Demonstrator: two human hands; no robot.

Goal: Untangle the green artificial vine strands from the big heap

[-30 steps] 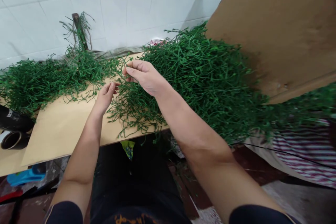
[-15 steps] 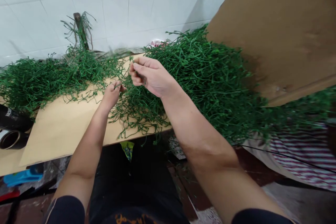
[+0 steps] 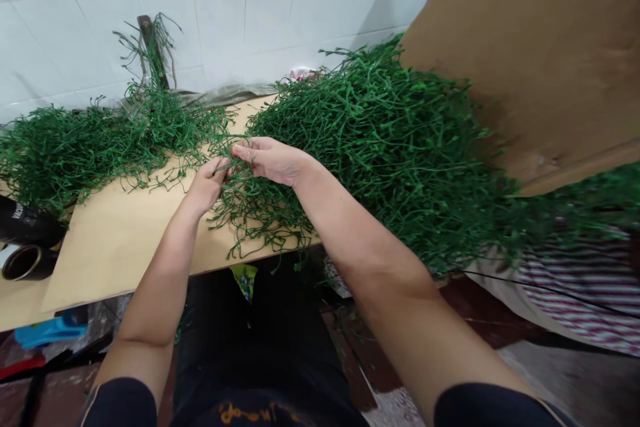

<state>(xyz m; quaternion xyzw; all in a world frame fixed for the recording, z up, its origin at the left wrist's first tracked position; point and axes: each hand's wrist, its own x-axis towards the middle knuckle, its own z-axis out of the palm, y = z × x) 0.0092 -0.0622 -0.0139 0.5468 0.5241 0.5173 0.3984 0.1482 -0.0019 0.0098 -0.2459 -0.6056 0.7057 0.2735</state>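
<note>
My left hand (image 3: 209,181) is closed in a pinch on a thin green plant stem, just above the board. Close beside it, my right hand (image 3: 267,159) has its thumb and fingers pressed together on green stems too; the fingertips partly hide what they grip. Under and around both hands lie loose green stems (image 3: 265,217) with small branching tips. A large heap of the same stems (image 3: 390,140) rises to the right of my right hand. Another pile (image 3: 95,153) stretches along the back left of the cardboard sheet (image 3: 120,240).
A big upright cardboard panel (image 3: 530,60) stands at the right. Against the white tiled wall (image 3: 220,7), a dark post (image 3: 151,47) carries several stems. Dark cylinders (image 3: 30,263) lie at the left edge. A blue plastic item (image 3: 50,331) sits below the board, and striped cloth (image 3: 585,293) lies lower right.
My right hand has come down and left, close to my left hand. The left hand has hardly moved and stays pinched.
</note>
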